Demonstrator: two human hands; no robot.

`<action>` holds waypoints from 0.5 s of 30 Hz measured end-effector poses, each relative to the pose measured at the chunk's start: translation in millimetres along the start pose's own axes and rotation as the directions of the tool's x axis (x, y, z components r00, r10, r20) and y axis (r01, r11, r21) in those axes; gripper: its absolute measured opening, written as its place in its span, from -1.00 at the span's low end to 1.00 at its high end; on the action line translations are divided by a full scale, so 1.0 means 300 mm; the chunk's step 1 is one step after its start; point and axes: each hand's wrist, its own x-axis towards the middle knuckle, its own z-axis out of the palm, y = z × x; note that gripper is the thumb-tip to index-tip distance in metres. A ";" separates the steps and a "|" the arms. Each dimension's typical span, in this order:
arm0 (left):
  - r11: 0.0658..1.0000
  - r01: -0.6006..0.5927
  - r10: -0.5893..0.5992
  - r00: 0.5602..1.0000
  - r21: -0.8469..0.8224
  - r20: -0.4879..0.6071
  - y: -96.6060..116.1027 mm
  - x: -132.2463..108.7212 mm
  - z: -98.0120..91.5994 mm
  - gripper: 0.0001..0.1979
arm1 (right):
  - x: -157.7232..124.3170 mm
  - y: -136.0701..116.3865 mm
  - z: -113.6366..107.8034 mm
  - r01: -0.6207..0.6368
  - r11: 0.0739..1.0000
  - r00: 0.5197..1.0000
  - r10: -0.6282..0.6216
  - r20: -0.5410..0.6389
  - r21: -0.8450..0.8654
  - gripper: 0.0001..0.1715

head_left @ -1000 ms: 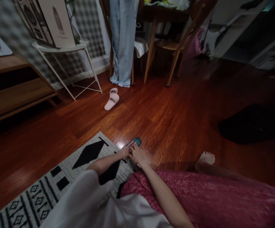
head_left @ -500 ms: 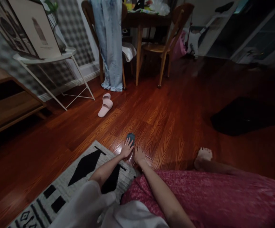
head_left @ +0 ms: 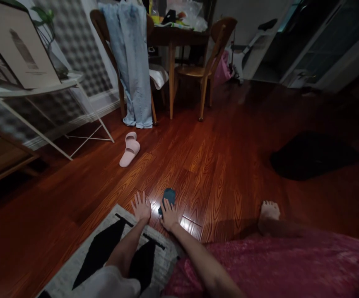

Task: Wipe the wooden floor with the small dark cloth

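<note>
A small dark teal cloth point(head_left: 169, 195) lies flat on the glossy reddish wood floor point(head_left: 210, 182). My right hand point(head_left: 169, 214) rests on the near part of this cloth, fingers stretched out and covering some of it. To the left, my left hand point(head_left: 142, 209) is spread with its fingers apart, at the floor by the corner of the rug, apart from the cloth and holding nothing. The grey and black patterned rug point(head_left: 104, 231) reaches under my left forearm.
A pink slipper point(head_left: 130, 151) lies ahead on the left. Beyond it stand a chair draped with jeans point(head_left: 132, 62), a wooden table point(head_left: 171, 74) and another chair point(head_left: 206, 74). A white side table point(head_left: 73, 80) is at left. A dark shape point(head_left: 312, 157) lies at right, near a bare foot point(head_left: 270, 210).
My left hand has come off the cloth and moved left toward the rug's corner. My right hand has moved onto the cloth. The view has shifted slightly.
</note>
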 end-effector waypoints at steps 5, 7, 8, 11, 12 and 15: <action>0.997 0.072 -0.072 0.997 -0.005 -0.036 0.037 -0.002 0.002 -0.39 | 0.134 0.089 -0.037 -0.107 0.994 0.991 0.107 -0.085 0.000 -0.07; 0.996 0.086 -0.086 0.995 -0.005 -0.042 0.045 -0.003 0.002 -0.38 | 0.185 0.165 -0.077 -0.181 0.983 0.975 0.180 -0.132 -0.002 -0.07; 0.996 0.089 -0.089 0.995 -0.004 -0.042 0.048 -0.003 0.002 -0.38 | 0.203 0.207 -0.099 -0.217 0.976 0.964 0.214 -0.157 -0.002 -0.07; 0.996 0.088 -0.088 0.995 0.001 -0.036 0.051 -0.005 -0.001 -0.39 | 0.219 0.331 -0.154 -0.279 0.960 0.939 0.270 -0.211 -0.012 -0.10; 0.996 0.088 -0.087 0.996 0.003 -0.034 0.051 -0.005 -0.002 -0.39 | 0.211 0.365 -0.167 -0.282 0.959 0.937 0.271 -0.220 -0.019 -0.10; 0.996 0.087 -0.087 0.996 0.005 -0.027 0.050 -0.005 -0.006 -0.39 | 0.163 0.434 -0.185 -0.268 0.962 0.941 0.252 -0.224 -0.043 -0.08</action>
